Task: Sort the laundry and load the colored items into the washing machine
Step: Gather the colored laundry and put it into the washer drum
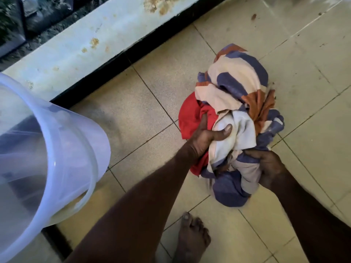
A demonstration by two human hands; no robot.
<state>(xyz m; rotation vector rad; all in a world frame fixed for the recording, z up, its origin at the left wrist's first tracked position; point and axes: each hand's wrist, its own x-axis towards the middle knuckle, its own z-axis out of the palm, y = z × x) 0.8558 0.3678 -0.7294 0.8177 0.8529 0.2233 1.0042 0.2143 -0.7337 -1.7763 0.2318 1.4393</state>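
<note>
A bundle of laundry (233,118) lies on the tiled floor (152,103), right of centre. The left hand (207,137) grasps its red cloth (190,114) and a white piece; the right hand (266,168) clenches the striped blue, cream and orange fabric. At near left, a clear plastic bucket (47,149) is tilted; its contents cannot be made out.
</note>
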